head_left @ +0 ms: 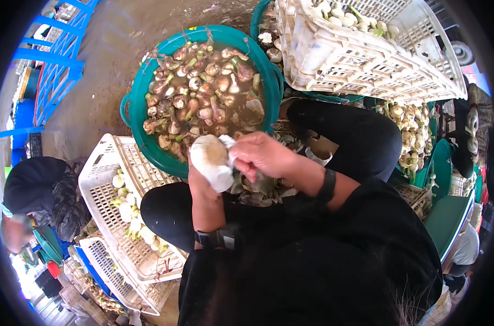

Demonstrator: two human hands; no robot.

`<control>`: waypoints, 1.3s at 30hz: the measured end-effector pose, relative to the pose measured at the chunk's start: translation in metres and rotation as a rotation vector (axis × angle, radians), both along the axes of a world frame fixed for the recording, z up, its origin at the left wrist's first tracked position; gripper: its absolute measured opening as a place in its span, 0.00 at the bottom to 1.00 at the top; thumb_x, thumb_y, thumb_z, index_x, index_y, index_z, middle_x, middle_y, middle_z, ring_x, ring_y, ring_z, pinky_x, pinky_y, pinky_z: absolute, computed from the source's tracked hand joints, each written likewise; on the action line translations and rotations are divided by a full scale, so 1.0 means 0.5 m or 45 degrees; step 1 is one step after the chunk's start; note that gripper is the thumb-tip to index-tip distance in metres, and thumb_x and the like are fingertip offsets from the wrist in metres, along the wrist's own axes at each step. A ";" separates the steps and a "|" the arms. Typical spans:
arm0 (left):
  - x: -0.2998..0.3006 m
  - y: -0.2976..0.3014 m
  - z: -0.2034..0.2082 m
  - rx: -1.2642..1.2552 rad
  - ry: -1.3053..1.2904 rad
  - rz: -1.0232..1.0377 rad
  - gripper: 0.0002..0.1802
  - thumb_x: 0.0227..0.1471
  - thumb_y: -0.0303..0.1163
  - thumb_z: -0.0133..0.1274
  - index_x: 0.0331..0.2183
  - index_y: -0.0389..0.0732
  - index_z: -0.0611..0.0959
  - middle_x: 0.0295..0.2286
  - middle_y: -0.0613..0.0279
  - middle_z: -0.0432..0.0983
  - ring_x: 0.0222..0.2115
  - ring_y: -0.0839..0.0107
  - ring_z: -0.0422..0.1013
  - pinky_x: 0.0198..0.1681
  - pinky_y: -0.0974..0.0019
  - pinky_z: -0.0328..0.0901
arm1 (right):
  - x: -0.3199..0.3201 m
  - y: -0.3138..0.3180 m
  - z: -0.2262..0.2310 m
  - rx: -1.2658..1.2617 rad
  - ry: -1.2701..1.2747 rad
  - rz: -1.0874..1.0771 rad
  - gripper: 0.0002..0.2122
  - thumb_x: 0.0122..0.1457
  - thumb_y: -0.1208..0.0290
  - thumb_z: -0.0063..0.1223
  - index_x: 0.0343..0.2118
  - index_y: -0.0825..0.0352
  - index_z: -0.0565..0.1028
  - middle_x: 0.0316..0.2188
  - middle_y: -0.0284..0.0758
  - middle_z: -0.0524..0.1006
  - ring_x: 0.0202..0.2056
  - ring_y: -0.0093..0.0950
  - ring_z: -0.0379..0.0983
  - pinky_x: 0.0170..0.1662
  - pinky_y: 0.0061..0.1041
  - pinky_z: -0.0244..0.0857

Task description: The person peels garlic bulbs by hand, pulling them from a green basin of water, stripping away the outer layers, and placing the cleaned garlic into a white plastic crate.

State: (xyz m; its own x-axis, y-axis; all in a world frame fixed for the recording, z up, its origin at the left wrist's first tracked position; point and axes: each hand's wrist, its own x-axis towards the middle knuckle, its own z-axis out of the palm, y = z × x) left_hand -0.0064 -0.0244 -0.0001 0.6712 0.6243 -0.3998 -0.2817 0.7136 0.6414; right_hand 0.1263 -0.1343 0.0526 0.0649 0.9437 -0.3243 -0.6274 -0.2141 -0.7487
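Observation:
In front of my lap, my left hand [199, 182] is wrapped round a large white bulb [211, 157] with a tan, soiled-looking patch on its upper face; most of its fingers are hidden behind it. Just to the right, my right hand [260, 156] is closed, its fingertips pinching a white scrap [227, 143], seemingly papery skin, against the bulb's side. Beyond both hands stands a round green tub [132, 103] of murky water. Unpeeled garlic bulbs [195, 84], brown and purplish with stem stubs, float in it.
Loose pale peelings [258, 193] lie below my right hand. White slatted crates with peeled bulbs stand at left [103, 187] and upper right [361, 68]. More garlic [410, 130] is heaped at right. Another person [38, 190] sits far left, near a blue metal frame [54, 60].

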 end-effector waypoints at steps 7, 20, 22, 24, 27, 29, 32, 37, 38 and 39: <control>0.046 -0.032 0.058 0.191 0.544 0.555 0.12 0.52 0.36 0.46 0.35 0.38 0.67 0.27 0.62 0.69 0.27 0.72 0.67 0.27 0.70 0.64 | 0.007 -0.003 0.021 -0.104 -1.367 0.062 0.19 0.51 0.56 0.43 0.20 0.72 0.69 0.20 0.49 0.71 0.26 0.45 0.69 0.31 0.38 0.62; 0.022 -0.030 0.057 0.056 0.416 0.578 0.26 0.53 0.52 0.39 0.34 0.36 0.72 0.29 0.58 0.71 0.30 0.65 0.68 0.35 0.66 0.64 | 0.066 -0.004 -0.025 -0.430 -2.152 0.345 0.11 0.46 0.63 0.45 0.24 0.66 0.74 0.23 0.38 0.75 0.28 0.35 0.74 0.30 0.33 0.68; 0.003 -0.013 0.075 -0.110 0.232 0.385 0.31 0.51 0.57 0.36 0.41 0.39 0.71 0.37 0.63 0.71 0.38 0.65 0.68 0.38 0.61 0.65 | 0.120 -0.030 -0.068 -0.574 -2.092 0.833 0.14 0.47 0.58 0.46 0.27 0.65 0.75 0.25 0.36 0.76 0.31 0.32 0.74 0.31 0.32 0.68; 0.006 -0.001 0.062 -0.163 0.274 0.367 0.30 0.52 0.56 0.37 0.42 0.38 0.71 0.38 0.62 0.71 0.38 0.66 0.68 0.38 0.62 0.65 | 0.108 -0.055 -0.059 -0.578 -1.982 0.971 0.19 0.49 0.52 0.45 0.28 0.65 0.75 0.23 0.38 0.75 0.31 0.32 0.74 0.31 0.32 0.67; 0.032 -0.029 0.068 -0.005 0.441 0.471 0.30 0.52 0.54 0.38 0.40 0.35 0.71 0.35 0.58 0.71 0.35 0.63 0.69 0.38 0.62 0.64 | 0.040 -0.010 -0.037 -0.242 -1.274 0.321 0.23 0.54 0.48 0.38 0.24 0.67 0.73 0.16 0.37 0.72 0.21 0.31 0.71 0.25 0.32 0.63; 0.028 -0.047 0.045 0.485 0.659 0.413 0.27 0.52 0.52 0.38 0.36 0.35 0.71 0.31 0.57 0.70 0.33 0.65 0.70 0.37 0.61 0.65 | 0.001 0.026 -0.037 -0.185 -1.019 0.108 0.23 0.56 0.49 0.35 0.22 0.67 0.72 0.13 0.36 0.70 0.16 0.29 0.68 0.20 0.30 0.61; 0.012 -0.032 0.009 0.996 0.603 0.244 0.25 0.53 0.51 0.36 0.33 0.35 0.71 0.28 0.58 0.70 0.29 0.68 0.70 0.31 0.63 0.66 | -0.004 0.038 -0.013 -0.363 -0.107 -0.059 0.20 0.57 0.53 0.35 0.19 0.65 0.69 0.10 0.29 0.64 0.09 0.21 0.57 0.12 0.24 0.50; 0.025 -0.021 0.083 -0.393 -0.088 0.359 0.19 0.50 0.48 0.37 0.35 0.46 0.74 0.25 0.65 0.71 0.24 0.71 0.66 0.20 0.68 0.60 | 0.021 0.003 0.036 0.035 0.879 -0.180 0.16 0.58 0.56 0.38 0.18 0.61 0.67 0.09 0.25 0.59 0.07 0.16 0.50 0.10 0.17 0.43; -0.016 0.006 0.041 -0.529 -0.250 0.190 0.16 0.50 0.46 0.38 0.37 0.50 0.73 0.27 0.66 0.71 0.23 0.71 0.66 0.19 0.69 0.59 | 0.033 -0.003 0.043 0.391 1.057 -0.225 0.17 0.58 0.57 0.38 0.17 0.61 0.66 0.09 0.25 0.60 0.07 0.17 0.51 0.10 0.17 0.45; -0.012 0.008 0.043 -0.437 -0.109 0.285 0.19 0.50 0.49 0.37 0.37 0.49 0.73 0.27 0.66 0.71 0.24 0.70 0.67 0.20 0.69 0.60 | 0.050 -0.014 0.034 0.279 0.532 -0.163 0.17 0.58 0.57 0.39 0.17 0.62 0.65 0.09 0.26 0.60 0.08 0.17 0.53 0.12 0.17 0.48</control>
State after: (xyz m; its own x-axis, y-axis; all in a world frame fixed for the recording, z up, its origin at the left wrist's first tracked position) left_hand -0.0126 -0.0205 0.0213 0.5736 0.5990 -0.5586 -0.4961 0.7968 0.3450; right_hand 0.1513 -0.1413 0.0696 0.0918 0.9856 -0.1418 -0.8950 0.0192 -0.4457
